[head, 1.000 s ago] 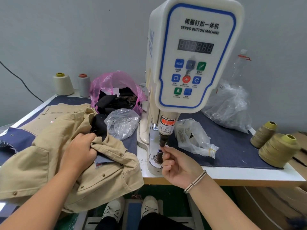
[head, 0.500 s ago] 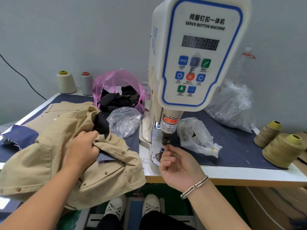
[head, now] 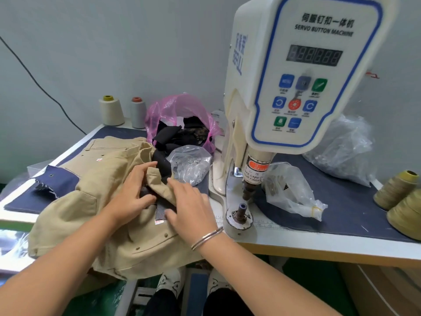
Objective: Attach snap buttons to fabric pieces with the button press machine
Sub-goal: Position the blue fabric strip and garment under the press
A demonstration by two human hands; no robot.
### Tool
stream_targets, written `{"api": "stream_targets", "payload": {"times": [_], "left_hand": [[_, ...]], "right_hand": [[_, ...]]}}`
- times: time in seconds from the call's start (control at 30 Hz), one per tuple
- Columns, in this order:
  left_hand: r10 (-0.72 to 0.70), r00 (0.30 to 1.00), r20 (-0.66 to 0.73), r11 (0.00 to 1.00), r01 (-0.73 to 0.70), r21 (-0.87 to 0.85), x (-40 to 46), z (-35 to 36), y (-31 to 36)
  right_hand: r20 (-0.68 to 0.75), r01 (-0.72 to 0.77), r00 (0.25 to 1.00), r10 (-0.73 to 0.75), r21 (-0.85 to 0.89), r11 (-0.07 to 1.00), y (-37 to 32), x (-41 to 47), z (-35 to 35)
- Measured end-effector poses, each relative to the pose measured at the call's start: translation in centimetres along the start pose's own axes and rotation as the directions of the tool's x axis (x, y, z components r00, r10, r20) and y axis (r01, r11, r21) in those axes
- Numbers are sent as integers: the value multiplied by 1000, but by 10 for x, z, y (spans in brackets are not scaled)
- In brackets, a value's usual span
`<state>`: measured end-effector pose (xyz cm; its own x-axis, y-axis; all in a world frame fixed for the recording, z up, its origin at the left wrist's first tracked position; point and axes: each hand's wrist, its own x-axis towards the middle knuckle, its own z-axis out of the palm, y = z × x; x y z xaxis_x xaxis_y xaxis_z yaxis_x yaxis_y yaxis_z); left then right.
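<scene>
Resting on a crumpled tan cotton garment (head: 95,201) studded with small brass snap buttons, both hands work at the centre of the view. The left hand (head: 134,192) has its fingers curled round a fold of the tan cloth, thumb hooked over a dark patch beneath. The right hand (head: 189,208), with thin silver bangles at the wrist, lies with fingers nearly straight and slightly spread, pressing on the cloth just beside a narrow grey fabric strip (head: 160,210) that shows between the two hands.

At three o'clock from the hands stands the cream-and-blue servo button press machine (head: 296,83), its control panel of coloured keys facing the viewer. Below its head, the dark upper punch (head: 248,190) hangs apart from the small round lower die post (head: 242,209), which is bare.

The garment drapes over the front edge of the pale worktop (head: 319,245), which carries a navy cloth mat. At twelve o'clock from the hands lies a clear plastic bag of small metal parts (head: 190,163), and behind it a pink plastic bag of black fabric pieces (head: 180,124). Two pale thread cones (head: 111,110) stand at eleven o'clock by the wall. To the right of the machine lie two more clear plastic bags (head: 293,192), and olive-yellow thread cones (head: 396,190) sit at the far three o'clock edge. White shoes (head: 170,283) show at six o'clock under the worktop.
</scene>
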<state>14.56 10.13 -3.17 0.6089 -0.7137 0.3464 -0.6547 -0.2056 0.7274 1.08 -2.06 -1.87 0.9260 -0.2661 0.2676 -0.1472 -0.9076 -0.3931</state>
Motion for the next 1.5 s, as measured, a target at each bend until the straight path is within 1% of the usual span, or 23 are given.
{"api": "stream_targets", "payload": {"times": [0.03,0.1,0.17,0.23,0.3,0.4,0.5,0.57,0.63,0.7,0.73,0.8,0.87,0.93,1.03,1.2,1.27,1.33,1.37,1.4,1.43,1.47,1.5], "left_hand": [[51,998,38,996,-54,71,-4,-5,-2],[148,986,73,966,-160,204,-11,-9,-10],[202,978,43,939,-206,276,-14,-7,-17],[149,989,21,941,-149,303,-13,-4,-20],[119,992,36,924,-124,363,-11,-1,-21],[163,986,-32,897,-135,421,-6,0,-16],[98,995,11,947,-97,307,0,-6,-4],[83,992,94,966,-103,238,8,-9,6],[97,982,161,971,-129,202,16,-10,13],[86,975,204,978,-122,169,21,-15,18],[50,978,200,991,-74,115,22,-19,19],[-70,991,118,991,83,-103,22,-25,22],[-286,958,32,874,275,-401,23,-32,18],[-462,887,5,737,387,-554,25,-40,15],[-531,845,-60,722,415,-554,25,-49,15],[-500,851,-160,766,348,-540,25,-50,19],[-474,871,-127,717,298,-630,22,-53,20],[-416,903,-107,686,234,-689,18,-60,18],[-381,918,-108,726,225,-650,15,-63,16],[-350,930,-108,805,239,-543,13,-66,14],[-323,941,-100,892,268,-364,11,-69,11],[-301,950,-76,947,288,-145,10,-70,9],[-276,960,-49,960,278,44,9,-69,6]], "right_hand": [[-15,-19,1000,19,-24,1000,6,6,3],[-75,-120,988,133,159,980,19,12,2],[-112,-248,937,331,454,856,30,17,-5],[-86,-321,885,458,600,733,39,19,-8],[-35,-373,877,479,580,724,39,18,-12],[-59,-301,937,345,365,881,31,10,-16],[-191,-8,979,68,297,955,26,8,-22],[-108,167,984,-143,260,951,21,10,-25],[23,176,983,-184,183,967,16,17,-23],[54,61,996,-76,242,968,17,26,-21],[44,-36,999,22,358,933,18,31,-21],[56,-228,968,244,601,766,25,38,-23],[71,-325,915,397,711,623,34,41,-21],[61,-353,867,494,775,524,37,41,-19],[49,-328,825,563,853,406,38,42,-20],[139,-334,844,519,892,305,36,42,-21],[110,-329,860,498,865,378,38,43,-20],[22,-320,880,475,766,557,42,44,-19],[-5,-327,891,453,684,651,44,44,-18],[-7,-345,904,429,583,736,46,44,-17],[10,-362,915,403,458,812,46,45,-17],[28,-362,927,374,325,874,47,47,-16],[35,-339,940,340,220,915,46,51,-15]]}}
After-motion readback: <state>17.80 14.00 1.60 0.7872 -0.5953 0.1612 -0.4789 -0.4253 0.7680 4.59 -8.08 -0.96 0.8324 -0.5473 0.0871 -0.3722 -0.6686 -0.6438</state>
